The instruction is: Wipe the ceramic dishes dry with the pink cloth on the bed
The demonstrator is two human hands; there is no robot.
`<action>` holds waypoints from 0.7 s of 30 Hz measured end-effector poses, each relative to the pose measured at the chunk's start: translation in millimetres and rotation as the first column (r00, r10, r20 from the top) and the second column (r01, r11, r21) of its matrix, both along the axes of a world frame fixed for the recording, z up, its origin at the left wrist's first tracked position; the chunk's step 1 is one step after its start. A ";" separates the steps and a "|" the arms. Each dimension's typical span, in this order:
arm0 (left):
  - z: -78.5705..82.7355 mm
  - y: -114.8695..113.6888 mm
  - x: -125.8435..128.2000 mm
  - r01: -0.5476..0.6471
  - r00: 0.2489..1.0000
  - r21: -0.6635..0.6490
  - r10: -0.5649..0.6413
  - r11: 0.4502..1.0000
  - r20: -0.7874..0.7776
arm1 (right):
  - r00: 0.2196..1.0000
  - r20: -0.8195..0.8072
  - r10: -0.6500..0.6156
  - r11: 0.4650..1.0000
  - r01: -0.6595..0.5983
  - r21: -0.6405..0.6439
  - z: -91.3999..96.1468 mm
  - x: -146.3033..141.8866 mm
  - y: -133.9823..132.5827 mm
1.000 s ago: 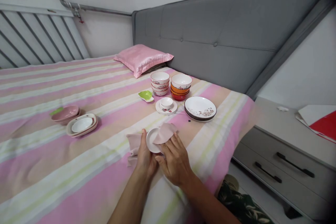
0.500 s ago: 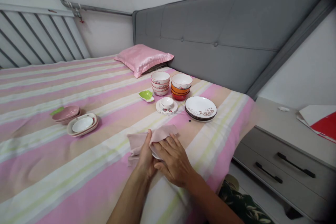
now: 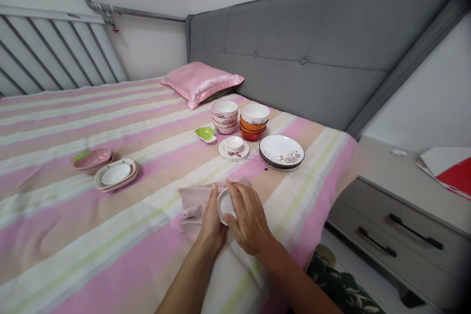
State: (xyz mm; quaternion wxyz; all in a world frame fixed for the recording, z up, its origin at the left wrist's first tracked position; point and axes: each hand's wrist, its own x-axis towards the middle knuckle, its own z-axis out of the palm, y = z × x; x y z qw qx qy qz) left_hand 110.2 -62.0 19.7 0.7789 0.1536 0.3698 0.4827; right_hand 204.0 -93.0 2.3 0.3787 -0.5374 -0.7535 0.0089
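A small white dish (image 3: 224, 204) is held between my two hands, low over the bed's near side. My left hand (image 3: 212, 221) grips its left edge, thumb up along the rim. Over its right side curl the fingers of my right hand (image 3: 247, 216), hiding that part of it. A dusty pink cloth (image 3: 193, 202) lies crumpled on the bed behind and to the left of the hands. Just beyond are a stack of small plates with little white dishes (image 3: 234, 147) on top and a stack of dark-rimmed plates (image 3: 281, 151).
Stacked white bowls (image 3: 225, 117) and orange-and-red bowls (image 3: 253, 125) stand farther back, beside a green leaf-shaped dish (image 3: 205, 134). At left sit pink oval dishes (image 3: 94, 158) and nested cream dishes (image 3: 117, 175). A pink pillow (image 3: 202, 81) lies by the grey headboard (image 3: 279, 44); a nightstand (image 3: 397, 206) is at right.
The cloth that covered the dish under my right hand now lies on the bed. The white dish has come into view, with the right hand's fingers on it directly.
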 end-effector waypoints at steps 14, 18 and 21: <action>0.9 5.5 -0.9 -0.062 0.993 -0.008 0.063 0.998 0.095 | 0.986 -0.164 -0.019 0.999 0.012 -0.044 -3.1 -2.1 0.0; 3.9 2.8 0.3 -0.067 0.993 0.004 0.067 0.998 0.101 | 0.983 -0.182 -0.025 1.000 0.026 0.000 -7.6 -0.6 3.0; 7.3 1.7 0.5 -0.037 0.996 0.017 0.036 0.999 0.084 | 0.986 -0.164 -0.015 1.000 0.017 0.011 -7.3 2.4 3.5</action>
